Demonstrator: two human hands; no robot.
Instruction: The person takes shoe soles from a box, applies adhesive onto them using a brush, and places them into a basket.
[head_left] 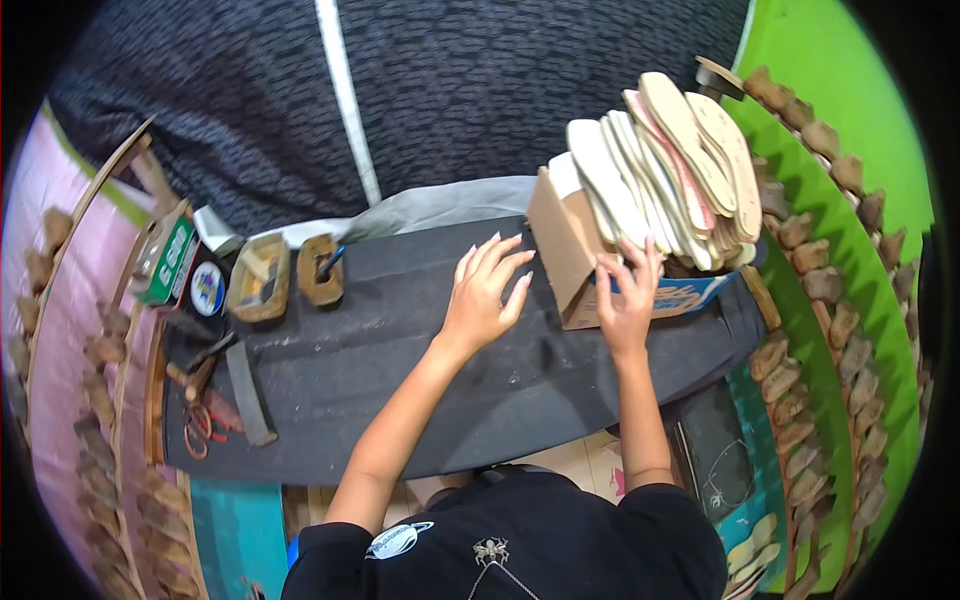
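Over the dark table top, my left hand is open with its fingers spread, just left of a cardboard box, and holds nothing. My right hand is at the box's near side, its fingers apart and slightly bent by the lower ends of the insoles. Whether its fingertips touch the box rim or an insole I cannot tell. The box is packed with several cream and white shoe insoles, standing tilted and rising well above the rim. A pinkish insole shows among them. The box's lower contents are hidden.
On the table's left are a green and white can, two small containers, red-handled scissors, a hammer and a grey bar. Racks of wooden shoe lasts line both sides.
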